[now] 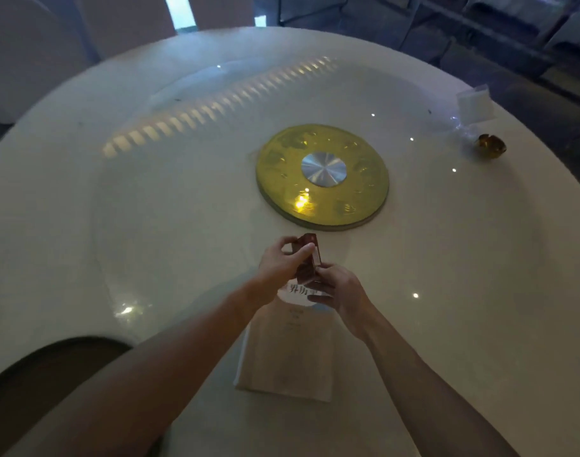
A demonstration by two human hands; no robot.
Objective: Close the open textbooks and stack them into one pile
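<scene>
A closed beige book [287,354] lies flat on the white round table [100,242] in front of me, with dark characters on a white patch at its far end. Above that far end I hold a small dark red book [308,258] upright and tilted. My left hand [282,262] grips its left side with the thumb across the cover. My right hand [339,288] holds its lower right edge. Whether the red book is fully closed is hard to tell in the dim light.
A yellow round disc [323,176] with a silver centre sits mid-table, just beyond my hands. At the far right edge lie a clear plastic bag [475,103] and a small amber object [491,146]. A dark chair back [47,367] curves at the lower left.
</scene>
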